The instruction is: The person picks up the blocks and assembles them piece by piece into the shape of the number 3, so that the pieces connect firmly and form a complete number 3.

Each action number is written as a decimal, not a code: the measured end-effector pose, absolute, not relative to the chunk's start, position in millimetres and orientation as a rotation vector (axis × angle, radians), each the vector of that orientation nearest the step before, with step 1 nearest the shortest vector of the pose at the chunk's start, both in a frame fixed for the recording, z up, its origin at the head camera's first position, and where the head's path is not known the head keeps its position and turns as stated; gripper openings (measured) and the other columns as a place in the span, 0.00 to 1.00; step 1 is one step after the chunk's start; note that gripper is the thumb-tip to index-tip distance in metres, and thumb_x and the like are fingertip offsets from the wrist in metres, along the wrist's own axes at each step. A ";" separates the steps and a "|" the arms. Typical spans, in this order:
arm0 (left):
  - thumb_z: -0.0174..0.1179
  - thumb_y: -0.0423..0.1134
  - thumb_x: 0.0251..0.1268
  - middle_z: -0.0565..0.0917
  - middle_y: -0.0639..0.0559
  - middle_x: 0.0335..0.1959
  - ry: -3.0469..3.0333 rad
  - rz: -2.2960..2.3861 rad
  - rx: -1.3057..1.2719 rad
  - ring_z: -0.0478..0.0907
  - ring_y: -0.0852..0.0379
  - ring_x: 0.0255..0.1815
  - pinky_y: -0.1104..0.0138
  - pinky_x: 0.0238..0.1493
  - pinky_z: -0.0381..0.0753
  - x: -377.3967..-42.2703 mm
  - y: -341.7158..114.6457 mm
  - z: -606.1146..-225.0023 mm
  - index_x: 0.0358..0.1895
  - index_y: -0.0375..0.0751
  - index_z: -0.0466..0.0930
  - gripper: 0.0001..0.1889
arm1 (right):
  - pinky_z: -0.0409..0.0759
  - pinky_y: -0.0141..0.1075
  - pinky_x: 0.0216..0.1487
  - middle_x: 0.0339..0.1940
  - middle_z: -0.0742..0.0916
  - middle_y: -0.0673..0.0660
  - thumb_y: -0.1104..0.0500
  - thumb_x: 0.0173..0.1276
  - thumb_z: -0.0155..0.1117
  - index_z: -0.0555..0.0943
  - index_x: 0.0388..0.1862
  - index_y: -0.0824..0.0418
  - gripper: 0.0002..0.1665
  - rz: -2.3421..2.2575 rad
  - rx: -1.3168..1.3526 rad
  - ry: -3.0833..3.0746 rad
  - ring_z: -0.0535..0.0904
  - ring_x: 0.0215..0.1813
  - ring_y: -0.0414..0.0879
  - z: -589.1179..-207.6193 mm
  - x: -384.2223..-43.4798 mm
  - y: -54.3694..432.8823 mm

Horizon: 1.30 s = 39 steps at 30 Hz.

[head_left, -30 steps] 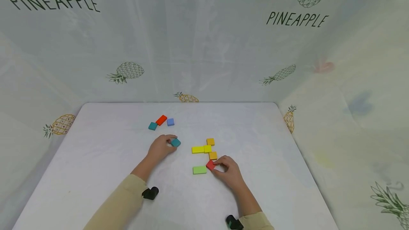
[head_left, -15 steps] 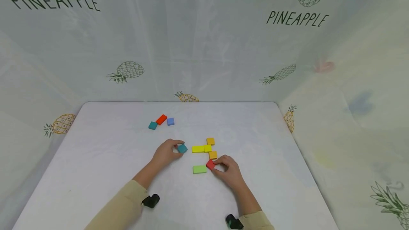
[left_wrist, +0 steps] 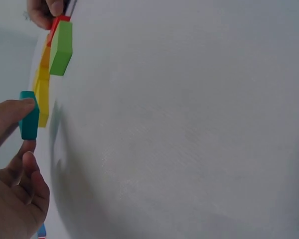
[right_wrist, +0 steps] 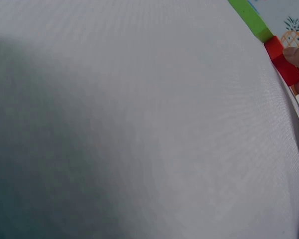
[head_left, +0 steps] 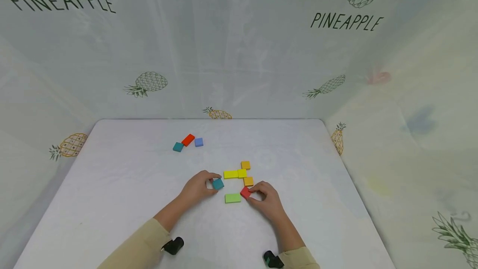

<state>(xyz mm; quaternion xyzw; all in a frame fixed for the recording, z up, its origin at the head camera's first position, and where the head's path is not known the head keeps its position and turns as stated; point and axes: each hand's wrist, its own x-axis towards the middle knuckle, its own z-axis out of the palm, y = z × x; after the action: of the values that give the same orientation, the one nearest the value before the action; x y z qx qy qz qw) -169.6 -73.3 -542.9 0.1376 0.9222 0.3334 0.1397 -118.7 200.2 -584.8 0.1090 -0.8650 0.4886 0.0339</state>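
Between thumb and finger my left hand [head_left: 196, 187] pinches a teal block [head_left: 218, 184], held just left of and below the long yellow block [head_left: 230, 174]. In the left wrist view the teal block [left_wrist: 29, 115] appears raised off the table. My right hand [head_left: 268, 201] pinches a red block [head_left: 245, 192] turned at an angle, close to the right end of a light green block [head_left: 232, 198]. A small yellow block [head_left: 242, 173] touches the long yellow one. Orange-yellow blocks lie above it [head_left: 245, 165] and below it [head_left: 248, 181], the lower one next to the red block.
At the back left of the white table [head_left: 317, 219] lie a teal block [head_left: 178, 147], an orange-red block [head_left: 188, 140] and a blue block [head_left: 199, 142]. A pineapple-print cloth [head_left: 239, 53] hangs behind the table. Black wrist cameras [head_left: 173, 245] sit at both sleeves.
My left hand has carried the teal block right and toward the near side, to beside the long yellow block. The right hand and its red block have stayed in place.
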 end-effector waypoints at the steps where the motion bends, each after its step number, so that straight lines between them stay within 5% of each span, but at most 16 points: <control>1: 0.75 0.38 0.51 0.76 0.58 0.35 2.662 0.958 0.405 0.70 0.58 0.33 0.66 0.36 0.75 -168.1 -73.2 -542.5 0.54 0.52 0.84 0.24 | 0.77 0.33 0.48 0.40 0.83 0.44 0.62 0.56 0.75 0.86 0.40 0.52 0.12 1.503 0.337 -2.660 0.76 0.43 0.42 -584.7 -118.6 200.1; 8: 0.74 0.37 0.51 0.75 0.59 0.34 2.631 0.934 0.441 0.70 0.58 0.33 0.67 0.34 0.75 -156.9 -74.6 -540.9 0.53 0.52 0.84 0.23 | 0.77 0.33 0.48 0.40 0.83 0.43 0.63 0.56 0.75 0.86 0.39 0.50 0.13 1.516 0.318 -2.661 0.76 0.43 0.42 -584.2 -118.3 199.4; 15: 0.73 0.37 0.53 0.75 0.60 0.37 2.587 0.886 0.562 0.71 0.59 0.39 0.64 0.44 0.77 -149.5 -76.6 -543.6 0.53 0.52 0.84 0.21 | 0.77 0.33 0.48 0.39 0.83 0.40 0.63 0.55 0.76 0.86 0.39 0.47 0.14 1.508 0.285 -2.670 0.76 0.43 0.41 -584.8 -118.3 199.1; 39: 0.73 0.38 0.53 0.76 0.62 0.39 2.522 0.828 0.616 0.71 0.60 0.40 0.64 0.46 0.77 -148.1 -76.3 -551.1 0.53 0.55 0.84 0.21 | 0.77 0.33 0.48 0.38 0.82 0.38 0.62 0.56 0.76 0.86 0.39 0.45 0.15 1.495 0.269 -2.689 0.75 0.43 0.41 -587.2 -119.3 198.9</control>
<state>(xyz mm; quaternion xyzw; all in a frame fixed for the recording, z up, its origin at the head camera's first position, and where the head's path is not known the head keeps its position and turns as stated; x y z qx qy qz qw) -148.1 -76.3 -551.1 0.2212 0.9055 0.2974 0.2068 -119.3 198.9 -587.2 0.0870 -0.8704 0.4840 0.0263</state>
